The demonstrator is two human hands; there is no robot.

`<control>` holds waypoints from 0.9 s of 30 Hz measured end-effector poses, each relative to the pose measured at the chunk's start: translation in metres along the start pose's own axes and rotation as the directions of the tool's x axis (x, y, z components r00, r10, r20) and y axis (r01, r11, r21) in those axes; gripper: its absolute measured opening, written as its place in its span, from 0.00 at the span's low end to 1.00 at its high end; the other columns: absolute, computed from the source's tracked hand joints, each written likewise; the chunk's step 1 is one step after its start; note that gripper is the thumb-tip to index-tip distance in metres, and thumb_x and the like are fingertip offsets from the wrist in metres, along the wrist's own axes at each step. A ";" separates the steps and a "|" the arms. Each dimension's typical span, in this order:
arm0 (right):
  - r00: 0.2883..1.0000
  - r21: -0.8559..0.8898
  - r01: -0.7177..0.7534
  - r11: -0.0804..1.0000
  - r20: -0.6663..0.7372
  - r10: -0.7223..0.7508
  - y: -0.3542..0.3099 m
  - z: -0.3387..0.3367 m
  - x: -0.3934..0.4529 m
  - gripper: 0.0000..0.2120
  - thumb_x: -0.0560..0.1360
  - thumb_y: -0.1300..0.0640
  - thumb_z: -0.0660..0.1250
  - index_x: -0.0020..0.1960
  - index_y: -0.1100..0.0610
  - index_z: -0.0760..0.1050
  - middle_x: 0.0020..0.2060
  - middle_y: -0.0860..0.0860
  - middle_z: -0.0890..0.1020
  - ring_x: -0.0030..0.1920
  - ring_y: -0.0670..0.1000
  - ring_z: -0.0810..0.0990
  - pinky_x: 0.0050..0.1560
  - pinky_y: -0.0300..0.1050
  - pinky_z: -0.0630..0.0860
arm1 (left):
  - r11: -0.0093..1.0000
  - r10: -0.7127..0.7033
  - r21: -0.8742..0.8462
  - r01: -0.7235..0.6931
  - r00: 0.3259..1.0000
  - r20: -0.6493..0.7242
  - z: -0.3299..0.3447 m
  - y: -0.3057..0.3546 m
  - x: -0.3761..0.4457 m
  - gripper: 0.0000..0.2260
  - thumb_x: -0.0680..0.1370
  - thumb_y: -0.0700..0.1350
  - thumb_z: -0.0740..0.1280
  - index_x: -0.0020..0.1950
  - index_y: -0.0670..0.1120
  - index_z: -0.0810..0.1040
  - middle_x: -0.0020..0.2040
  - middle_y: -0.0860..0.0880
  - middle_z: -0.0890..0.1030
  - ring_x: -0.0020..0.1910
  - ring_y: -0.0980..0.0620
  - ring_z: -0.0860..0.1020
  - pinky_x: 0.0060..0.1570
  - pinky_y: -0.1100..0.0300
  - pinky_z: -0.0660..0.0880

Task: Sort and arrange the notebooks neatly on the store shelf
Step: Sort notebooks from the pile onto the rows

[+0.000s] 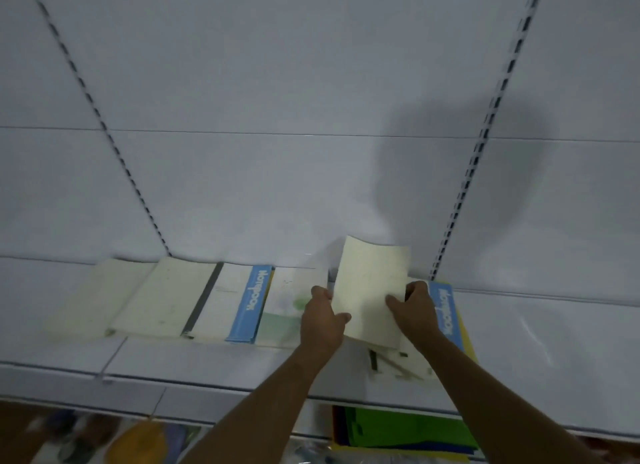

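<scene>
White store shelf (214, 366). Both hands, left hand (322, 320) and right hand (417, 309), fingers curled, pinch cream notebook (372, 290). Advice: square edges, lay flat beside left row (194, 301).

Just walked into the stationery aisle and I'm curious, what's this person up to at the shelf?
A person is tidying notebooks on a white store shelf. Both hands hold one cream notebook by its side edges, the left hand on its left and the right hand on its right, lifted above a small pile of notebooks. To the left, a row of notebooks already lies flat side by side, one with a blue spine strip. Another blue-edged notebook lies partly behind the right hand.
</scene>
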State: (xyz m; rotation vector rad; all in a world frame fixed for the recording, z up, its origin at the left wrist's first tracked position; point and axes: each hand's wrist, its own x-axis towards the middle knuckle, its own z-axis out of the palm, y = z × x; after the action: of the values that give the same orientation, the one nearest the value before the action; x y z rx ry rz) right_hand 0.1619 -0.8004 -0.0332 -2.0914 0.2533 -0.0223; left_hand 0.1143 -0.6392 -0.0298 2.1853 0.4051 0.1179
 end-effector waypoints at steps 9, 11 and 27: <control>0.974 -0.009 0.129 0.992 0.190 -0.125 -0.073 0.123 -0.028 0.12 0.73 0.59 0.68 0.49 0.61 0.66 0.37 0.50 0.74 0.41 0.53 0.76 0.37 0.42 0.68 | 0.993 -0.111 -0.063 0.102 0.982 -0.155 -0.111 -0.083 0.018 0.18 0.73 0.40 0.71 0.57 0.43 0.66 0.54 0.45 0.77 0.48 0.51 0.76 0.47 0.58 0.73; 0.959 0.032 0.139 0.990 0.245 -0.142 -0.094 0.153 -0.037 0.12 0.73 0.61 0.68 0.50 0.61 0.66 0.37 0.50 0.74 0.41 0.52 0.75 0.34 0.40 0.68 | 0.988 -0.137 -0.092 0.121 0.971 -0.196 -0.140 -0.103 0.024 0.18 0.74 0.39 0.71 0.58 0.42 0.67 0.55 0.45 0.77 0.48 0.52 0.74 0.48 0.59 0.73; 0.793 0.096 -0.080 0.992 0.609 0.005 -0.181 0.343 -0.102 0.22 0.74 0.62 0.67 0.67 0.62 0.71 0.53 0.53 0.80 0.52 0.52 0.78 0.56 0.47 0.76 | 0.962 -0.235 0.029 0.273 0.876 -0.421 -0.278 -0.245 0.067 0.20 0.74 0.39 0.70 0.65 0.38 0.70 0.60 0.40 0.76 0.61 0.44 0.74 0.61 0.55 0.71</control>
State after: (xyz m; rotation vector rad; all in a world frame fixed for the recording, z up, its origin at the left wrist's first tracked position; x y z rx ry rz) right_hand 0.1342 -0.4010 -0.0449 -1.8623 -0.0972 0.6456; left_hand 0.0534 -0.2685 -0.0604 2.1647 0.9517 0.4310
